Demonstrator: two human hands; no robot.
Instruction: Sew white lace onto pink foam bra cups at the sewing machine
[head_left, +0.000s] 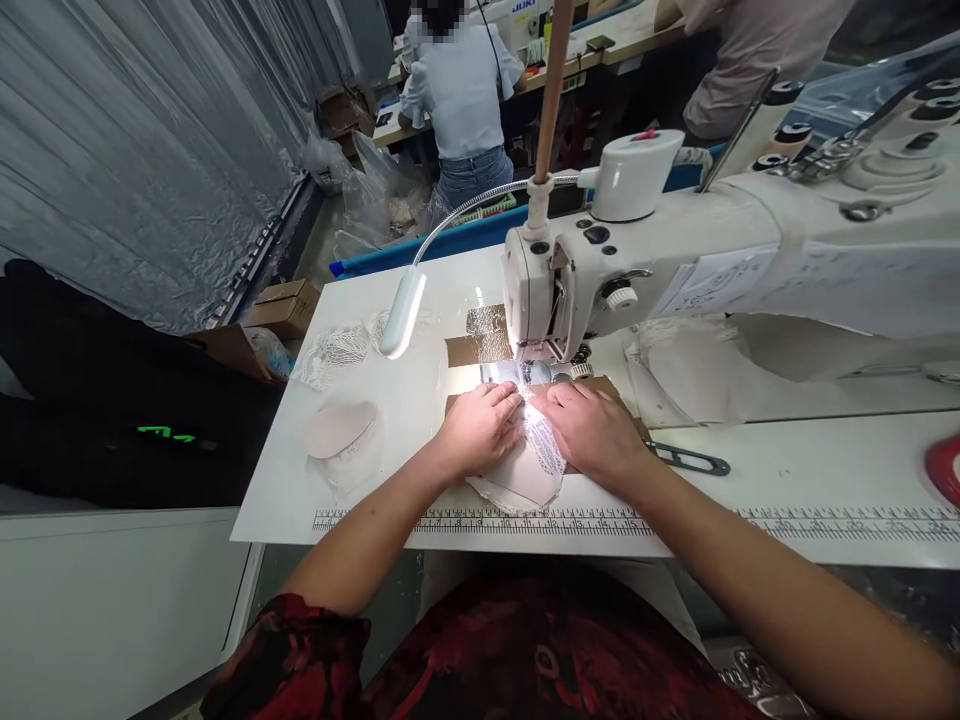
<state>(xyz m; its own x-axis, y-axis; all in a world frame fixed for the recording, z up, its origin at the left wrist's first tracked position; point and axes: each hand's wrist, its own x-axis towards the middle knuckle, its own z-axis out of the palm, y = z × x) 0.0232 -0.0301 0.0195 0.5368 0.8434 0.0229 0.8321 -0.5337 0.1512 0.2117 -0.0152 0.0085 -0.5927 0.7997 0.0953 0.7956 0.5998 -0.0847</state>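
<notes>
Left hand (pixel 482 430) and right hand (pixel 596 430) rest palm down on the pale fabric piece (pixel 516 482), fingertips close together below the head of the sewing machine (pixel 536 290); whether either pinches an edge cannot be told. The piece lies on the bench (pixel 420 385), its lace strip (pixel 546 445) between the hands. For good control, hold the lace flat and guide with light, even pressure. Beyond the bench's left side, an open cardboard box (pixel 226 356) contains a plastic bag (pixel 271 352); its contents are unclear.
</notes>
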